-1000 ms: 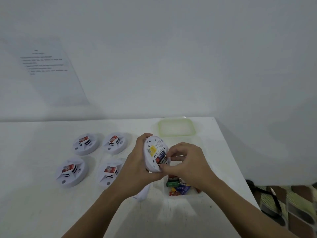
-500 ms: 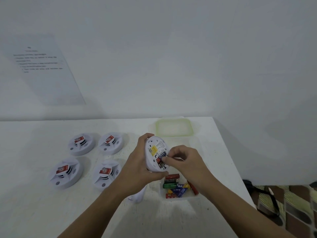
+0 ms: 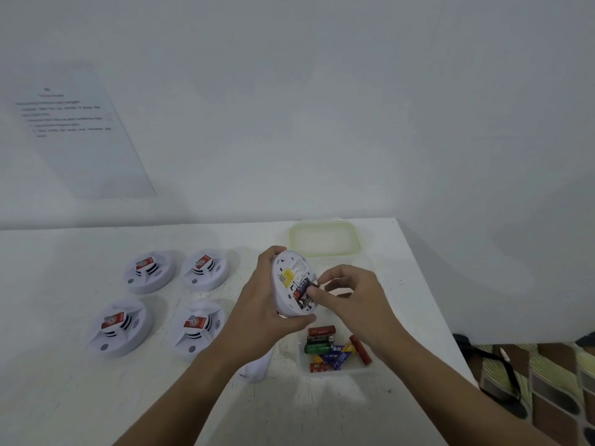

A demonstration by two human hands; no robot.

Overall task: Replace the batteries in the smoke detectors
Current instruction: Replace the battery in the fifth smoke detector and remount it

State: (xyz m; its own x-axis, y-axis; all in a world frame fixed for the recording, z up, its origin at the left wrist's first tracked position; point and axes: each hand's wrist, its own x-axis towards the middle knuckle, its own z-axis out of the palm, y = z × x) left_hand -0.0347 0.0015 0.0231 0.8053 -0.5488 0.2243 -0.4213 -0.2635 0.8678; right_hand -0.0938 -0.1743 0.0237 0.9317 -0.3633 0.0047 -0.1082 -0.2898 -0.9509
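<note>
My left hand [image 3: 257,304] grips a white round smoke detector [image 3: 286,284] on edge above the table, its back with a yellow label and open battery bay turned toward me. My right hand [image 3: 351,297] pinches a dark battery [image 3: 303,291] sitting in that bay, thumb and forefinger on its end. Below the hands, a clear plastic box [image 3: 360,370] holds several loose batteries [image 3: 328,349], red, green, blue and yellow. Several more white detectors with red stickers lie on the table to the left, such as one [image 3: 149,272] at the back and one [image 3: 119,326] in front.
The box's green-rimmed lid [image 3: 323,238] lies near the wall behind the hands. A small white cover piece [image 3: 257,368] rests under my left forearm. The white table [image 3: 48,397] ends at its right edge near a patterned floor with a black strap [image 3: 495,365]. A printed sheet [image 3: 74,123] hangs on the wall.
My right hand has shifted from covering the lower rim of the detector to pinching the battery in the bay. The view has drifted slightly, and the battery box is more exposed now.
</note>
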